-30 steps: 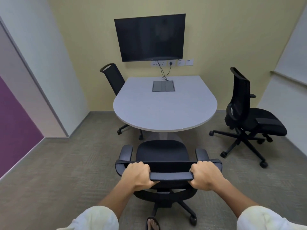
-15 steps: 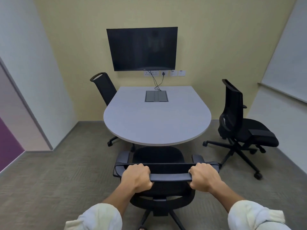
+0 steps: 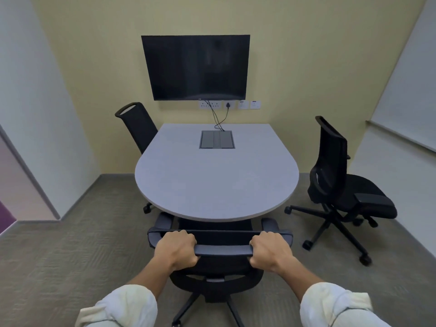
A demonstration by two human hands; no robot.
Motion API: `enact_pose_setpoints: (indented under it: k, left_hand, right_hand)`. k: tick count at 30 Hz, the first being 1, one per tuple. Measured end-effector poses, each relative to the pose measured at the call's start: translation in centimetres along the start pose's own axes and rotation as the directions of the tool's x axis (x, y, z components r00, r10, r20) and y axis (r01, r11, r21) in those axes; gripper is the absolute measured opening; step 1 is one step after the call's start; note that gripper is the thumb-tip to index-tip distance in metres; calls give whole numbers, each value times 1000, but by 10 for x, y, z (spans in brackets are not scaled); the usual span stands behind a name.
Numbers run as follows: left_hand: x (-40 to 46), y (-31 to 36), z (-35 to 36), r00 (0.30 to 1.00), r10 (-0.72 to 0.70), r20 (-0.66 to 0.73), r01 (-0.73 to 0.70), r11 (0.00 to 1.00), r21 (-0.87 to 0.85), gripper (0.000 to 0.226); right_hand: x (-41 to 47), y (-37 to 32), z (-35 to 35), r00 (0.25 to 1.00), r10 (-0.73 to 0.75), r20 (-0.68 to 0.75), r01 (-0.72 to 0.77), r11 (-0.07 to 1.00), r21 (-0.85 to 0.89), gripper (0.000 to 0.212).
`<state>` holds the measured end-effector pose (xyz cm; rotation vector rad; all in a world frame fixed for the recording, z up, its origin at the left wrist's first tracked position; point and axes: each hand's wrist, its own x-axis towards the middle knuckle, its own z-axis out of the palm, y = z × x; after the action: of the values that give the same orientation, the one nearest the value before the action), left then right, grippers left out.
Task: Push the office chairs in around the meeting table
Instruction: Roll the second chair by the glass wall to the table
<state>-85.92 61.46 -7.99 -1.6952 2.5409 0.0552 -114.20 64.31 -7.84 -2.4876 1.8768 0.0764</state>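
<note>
A black office chair (image 3: 221,250) stands right in front of me, its seat tucked under the rounded near edge of the grey meeting table (image 3: 212,185). My left hand (image 3: 178,250) and my right hand (image 3: 269,252) both grip the top bar of its backrest. A second black chair (image 3: 138,125) sits at the table's far left side, close against the edge. A third black chair (image 3: 339,187) stands apart from the table on the right, turned sideways with its seat facing away from the table.
A dark wall screen (image 3: 195,67) hangs above the table, with cables running down from wall sockets (image 3: 210,105) to a cable box (image 3: 217,139) in the tabletop. White walls close in on the left and right. Carpet floor (image 3: 70,256) lies open to the left.
The near chair has rolled forward, and its seat has gone under the table edge. I have moved closer to the table with both hands still on the backrest.
</note>
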Motion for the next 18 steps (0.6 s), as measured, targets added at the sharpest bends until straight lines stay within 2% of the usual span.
enact_pose_setpoints:
  k: [12,18]
  left_hand:
    - [91,-4,-15,1000,-28,-12,28,999,-32,19]
    - [97,-2,-13,1000,-14,-15,14,1000,-24,22]
  right_hand:
    - [86,62,-4,1000,-21,-8,21,1000,9,16]
    - [92,73,-4,999,-43,-3,43,999,-31,19]
